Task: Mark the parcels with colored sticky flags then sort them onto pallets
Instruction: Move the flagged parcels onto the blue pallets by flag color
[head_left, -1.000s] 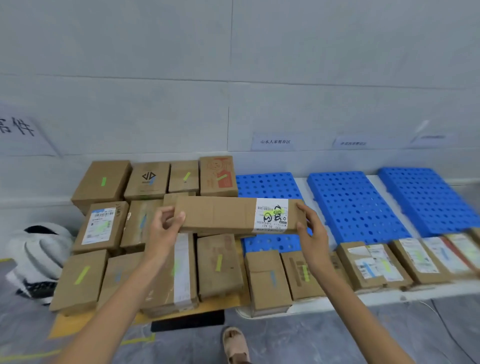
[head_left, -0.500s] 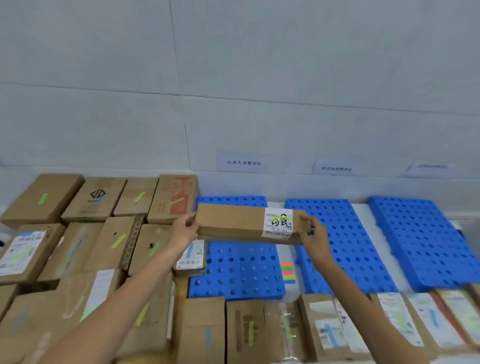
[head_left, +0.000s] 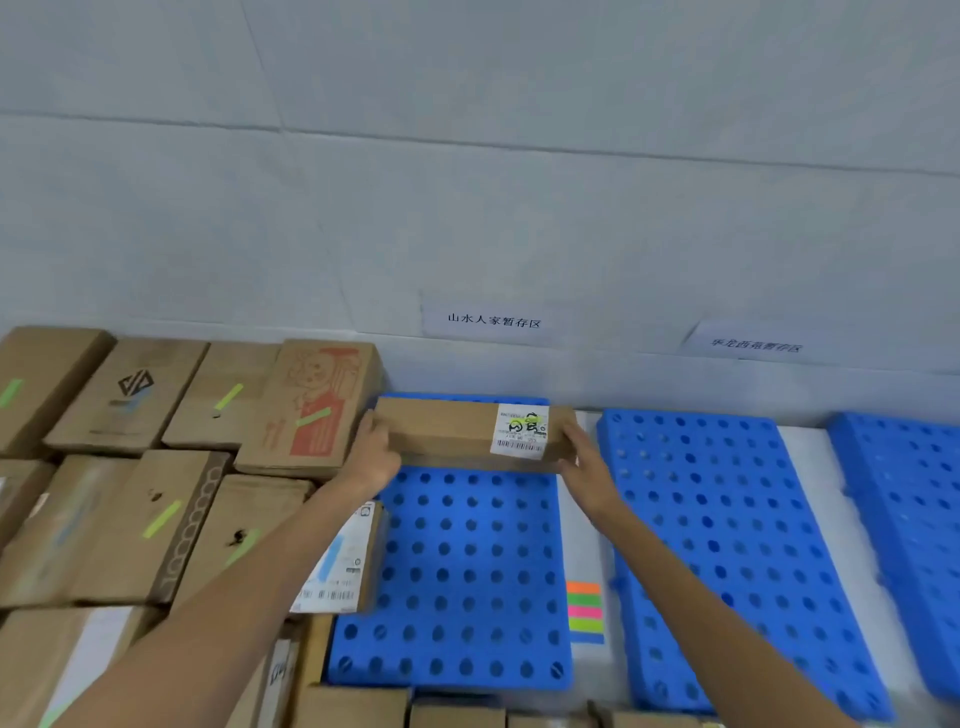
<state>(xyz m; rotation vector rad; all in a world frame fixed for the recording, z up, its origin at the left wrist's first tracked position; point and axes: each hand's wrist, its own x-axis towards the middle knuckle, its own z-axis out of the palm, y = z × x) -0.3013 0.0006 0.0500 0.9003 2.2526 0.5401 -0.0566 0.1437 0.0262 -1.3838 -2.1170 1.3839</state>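
A long brown parcel (head_left: 447, 431) with a white shipping label and a yellow-green flag lies crosswise at the far end of the leftmost blue pallet (head_left: 457, 571), close to the wall. My left hand (head_left: 375, 457) grips its left end and my right hand (head_left: 587, 467) grips its right end. Whether the parcel rests on the pallet or hovers just above it I cannot tell. A pad of colored sticky flags (head_left: 586, 610) lies in the gap between the first pallet and the second blue pallet (head_left: 727, 545).
Several flagged cardboard parcels (head_left: 156, 519) fill the left side. A third blue pallet (head_left: 904, 493) is at the right. More parcels line the near edge (head_left: 457, 714). Paper signs (head_left: 493, 321) hang on the wall above the pallets.
Both hands carried the long parcel forward and to the right, from above the left pile to the far end of the first blue pallet. My head has come closer.
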